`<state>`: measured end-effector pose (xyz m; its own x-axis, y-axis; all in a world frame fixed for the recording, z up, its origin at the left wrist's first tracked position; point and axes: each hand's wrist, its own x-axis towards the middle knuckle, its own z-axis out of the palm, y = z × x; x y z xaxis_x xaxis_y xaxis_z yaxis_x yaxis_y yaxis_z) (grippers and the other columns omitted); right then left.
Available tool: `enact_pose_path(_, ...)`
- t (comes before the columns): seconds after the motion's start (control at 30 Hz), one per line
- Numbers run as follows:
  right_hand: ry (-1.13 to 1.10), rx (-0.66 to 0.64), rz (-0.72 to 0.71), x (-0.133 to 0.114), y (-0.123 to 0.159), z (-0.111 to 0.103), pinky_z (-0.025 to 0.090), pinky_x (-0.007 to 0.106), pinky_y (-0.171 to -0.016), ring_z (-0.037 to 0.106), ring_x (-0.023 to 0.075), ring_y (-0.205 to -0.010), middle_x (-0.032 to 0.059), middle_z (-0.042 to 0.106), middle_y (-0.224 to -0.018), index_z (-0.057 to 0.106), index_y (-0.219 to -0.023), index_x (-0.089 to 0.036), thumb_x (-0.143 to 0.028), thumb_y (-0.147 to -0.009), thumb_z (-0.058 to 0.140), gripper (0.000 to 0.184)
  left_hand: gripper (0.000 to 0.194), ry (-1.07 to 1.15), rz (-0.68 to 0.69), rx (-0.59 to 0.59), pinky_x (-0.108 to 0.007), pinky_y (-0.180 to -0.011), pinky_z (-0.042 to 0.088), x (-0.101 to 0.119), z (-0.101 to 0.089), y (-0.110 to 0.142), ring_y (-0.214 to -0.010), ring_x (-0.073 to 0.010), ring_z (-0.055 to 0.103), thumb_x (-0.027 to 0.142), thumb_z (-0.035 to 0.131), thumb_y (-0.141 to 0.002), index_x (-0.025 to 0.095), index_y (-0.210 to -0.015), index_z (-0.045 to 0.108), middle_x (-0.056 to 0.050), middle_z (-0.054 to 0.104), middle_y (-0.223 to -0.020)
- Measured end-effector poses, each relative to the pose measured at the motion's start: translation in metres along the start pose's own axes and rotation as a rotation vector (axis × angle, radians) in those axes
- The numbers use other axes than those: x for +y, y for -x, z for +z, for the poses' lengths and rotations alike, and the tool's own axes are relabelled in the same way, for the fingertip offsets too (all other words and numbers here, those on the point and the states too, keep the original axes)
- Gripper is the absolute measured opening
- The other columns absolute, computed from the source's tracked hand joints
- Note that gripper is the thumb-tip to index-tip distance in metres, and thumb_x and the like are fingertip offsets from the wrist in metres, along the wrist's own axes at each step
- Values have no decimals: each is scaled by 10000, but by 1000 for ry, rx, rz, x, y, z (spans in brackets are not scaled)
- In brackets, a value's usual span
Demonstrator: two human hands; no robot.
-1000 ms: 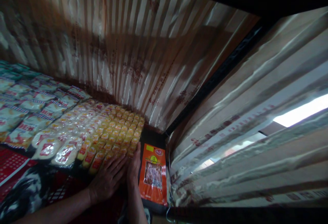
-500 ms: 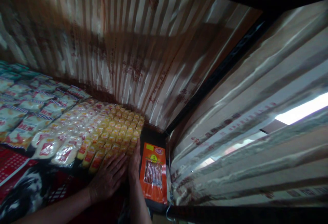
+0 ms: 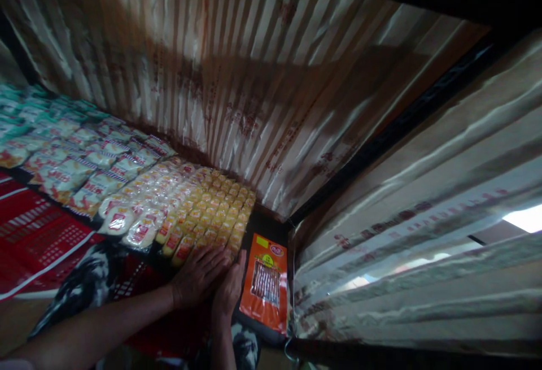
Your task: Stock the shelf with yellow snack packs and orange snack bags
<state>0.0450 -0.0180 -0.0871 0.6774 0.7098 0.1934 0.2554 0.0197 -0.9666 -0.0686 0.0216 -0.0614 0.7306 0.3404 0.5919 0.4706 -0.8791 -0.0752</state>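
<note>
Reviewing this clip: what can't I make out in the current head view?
- Nearest ends of some yellow packets: hidden by the left hand, head view.
- Small print on the orange packet: too small and blurred, head view.
- Full extent of the green packets: cut off by the left edge, head view.

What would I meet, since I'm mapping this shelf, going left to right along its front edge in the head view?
Pale bags with striped edges → clear-wrapped white packs → yellow packs → orange packet.
</note>
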Motion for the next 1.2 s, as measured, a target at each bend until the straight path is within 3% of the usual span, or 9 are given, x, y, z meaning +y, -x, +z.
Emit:
enact_pose_path(0.2, 129, -54, -27, -9, 5, -4, 229, 480, -1137, 242, 253, -1411, 159, 285, -1515, 331, -1435, -99, -532, -931, 266, 668, 435, -44, -24, 1, -452, -1144, 205, 2, -2, 6, -1406, -232, 243, 163, 367, -934, 122, -1363, 425, -86, 437, -1448)
enact_pose_path(0.33, 263, -37, -195, -14, 6, -4, 197, 524, -1129, 206, 268, -1420, 172, 252, -1525, 299, -1449, -110, -473, -948, 287, 619, 481, -43, -92, 5, -464, -1148, 195, 3, -9, 19, -1405, -233, 243, 150, 337, -935, 107, -1414, 352, -99, 426, -1453)
enact_pose_path(0.53, 404, -72, -366, -10, 10, 5, 300, 539, -1063, 227, 290, -1406, 187, 257, -1516, 277, -1459, -148, -388, -971, 281, 544, 541, -68, -232, 21, -444, -1151, 193, -6, -20, 36, -1401, -233, 250, 214, 333, -953, 176, -1481, 223, -67, 352, -1502)
enact_pose_path(0.77, 467, -46, -356, -8, 7, 17, 255, 573, -1071, 156, 317, -1421, 236, 195, -1522, 266, -1452, -83, -420, -968, 245, 589, 568, -74, -275, 31, -473, -1132, 197, -20, -19, 37, -1422, -287, 180, 264, 342, -966, 179, -1496, 157, -113, 105, -1576)
enact_pose_path(1.0, 511, -50, -298, -9, 6, 20, 350, 491, -1023, 294, 296, -1377, 247, 289, -1483, 299, -1435, -77, -414, -967, 233, 581, 539, -85, -268, -17, -462, -1144, 152, -24, -10, 40, -1429, -275, 167, 292, 380, -958, 176, -1470, 259, -113, 156, -1568)
enact_pose_path(1.2, 528, -56, -284, -8, 6, 20, 353, 486, -1015, 344, 295, -1352, 256, 337, -1456, 315, -1429, -65, -415, -968, 237, 584, 545, -119, -277, -40, -463, -1142, 165, -23, -9, 40, -1429, -274, 171, 317, 413, -949, 183, -1461, 283, -116, 210, -1554)
